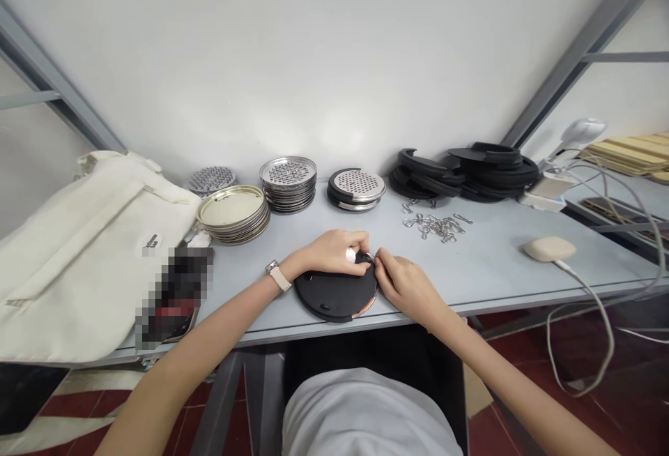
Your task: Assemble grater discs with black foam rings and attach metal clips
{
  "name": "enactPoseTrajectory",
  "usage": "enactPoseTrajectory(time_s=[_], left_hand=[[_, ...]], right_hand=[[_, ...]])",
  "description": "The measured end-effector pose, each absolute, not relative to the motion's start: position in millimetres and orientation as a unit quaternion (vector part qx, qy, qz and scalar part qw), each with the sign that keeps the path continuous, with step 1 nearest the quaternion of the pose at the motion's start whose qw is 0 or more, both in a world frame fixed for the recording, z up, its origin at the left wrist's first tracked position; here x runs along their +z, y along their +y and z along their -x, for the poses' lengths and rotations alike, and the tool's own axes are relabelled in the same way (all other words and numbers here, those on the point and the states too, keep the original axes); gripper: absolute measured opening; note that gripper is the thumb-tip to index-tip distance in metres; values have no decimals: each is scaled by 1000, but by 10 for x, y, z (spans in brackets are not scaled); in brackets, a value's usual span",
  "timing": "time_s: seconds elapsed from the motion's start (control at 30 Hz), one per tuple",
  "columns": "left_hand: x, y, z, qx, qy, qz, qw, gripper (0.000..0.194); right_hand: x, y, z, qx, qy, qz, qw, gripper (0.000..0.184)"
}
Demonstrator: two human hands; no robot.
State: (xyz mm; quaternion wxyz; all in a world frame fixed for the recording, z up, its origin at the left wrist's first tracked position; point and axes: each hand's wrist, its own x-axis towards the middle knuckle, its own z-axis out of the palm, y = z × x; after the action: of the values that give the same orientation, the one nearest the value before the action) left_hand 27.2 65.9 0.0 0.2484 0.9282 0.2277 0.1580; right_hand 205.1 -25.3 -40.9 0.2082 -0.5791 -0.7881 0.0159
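Note:
A black round disc (334, 292) lies on the table near its front edge, with a shiny strip showing along its right rim. My left hand (337, 250) rests over the far side of this disc, its thumb and fingers curved around the upper right rim. Between my two hands a small shiny metal clip (368, 257) shows at that rim, partly covered by fingers. My right hand (405, 282) is closed, with its thumb and forefinger pinching at the clip beside the disc. Behind them a scatter of loose metal clips (435, 227) lies on the table.
Along the wall stand gold-coloured lids (233, 208), perforated metal grater discs (288, 173), grater discs with black rims (358, 185) and heaps of black plastic rings (491, 170). A cream bag (94, 254) occupies the left; a beige corded device (550, 249) sits right.

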Motion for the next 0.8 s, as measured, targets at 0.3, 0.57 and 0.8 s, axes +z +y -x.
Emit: enactPoseTrajectory(time_s=[0.3, 0.57, 0.8], left_hand=[[16, 653, -269, 154, 218, -933, 241, 25], [30, 625, -270, 135, 224, -946, 192, 31], [99, 517, -255, 95, 232, -968, 31, 28]], right_hand=[[-375, -238, -2083, 97, -777, 580, 223, 30], [-279, -216, -2113, 196, -751, 585, 234, 36], [-263, -149, -2098, 180, -761, 590, 200, 34]])
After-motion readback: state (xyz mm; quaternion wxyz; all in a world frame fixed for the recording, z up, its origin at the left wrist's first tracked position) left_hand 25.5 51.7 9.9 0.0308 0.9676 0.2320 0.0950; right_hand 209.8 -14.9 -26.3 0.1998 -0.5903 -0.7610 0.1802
